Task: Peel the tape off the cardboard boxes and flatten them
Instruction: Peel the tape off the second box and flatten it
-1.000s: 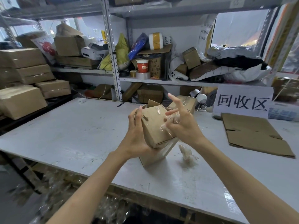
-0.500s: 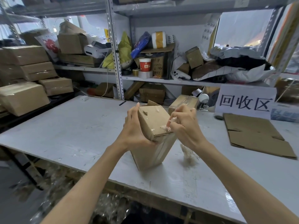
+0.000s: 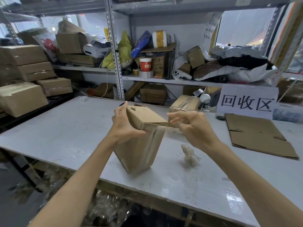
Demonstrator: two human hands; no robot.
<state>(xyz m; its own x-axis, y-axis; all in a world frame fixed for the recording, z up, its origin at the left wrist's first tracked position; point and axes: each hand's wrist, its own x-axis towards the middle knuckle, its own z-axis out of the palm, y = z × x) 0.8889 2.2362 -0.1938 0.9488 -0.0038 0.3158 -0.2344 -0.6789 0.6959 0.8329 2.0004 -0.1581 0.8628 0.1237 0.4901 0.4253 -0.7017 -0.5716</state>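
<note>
White table (image 3: 65, 136) in front of cluttered shelves (image 3: 164, 79), head view. The box (image 3: 141, 149) stands on end near the table's middle, tilted, with its lower end on the surface. The left hand (image 3: 124, 126) clasps its upper end, thumb on the near face and fingers over the far side. This hold probably braces the box against the pull. The right hand (image 3: 195, 128), just beside the box's upper right corner, pinches a clear tape (image 3: 168, 128) strip drawn taut from the top edge, its other fingers spread clear. A tape band runs down the near face, so peeling appears unfinished and flattening not yet begun. A crumpled wad (image 3: 189, 155) of clear tape lies on the table just right of the box, probably dropped within reach. Flat cardboard (image 3: 255, 136) lies at far right below a sign (image 3: 247, 102), apparently the place for finished pieces. A second box (image 3: 183, 104), taped, sits behind the hands, presumably awaiting its turn.
</note>
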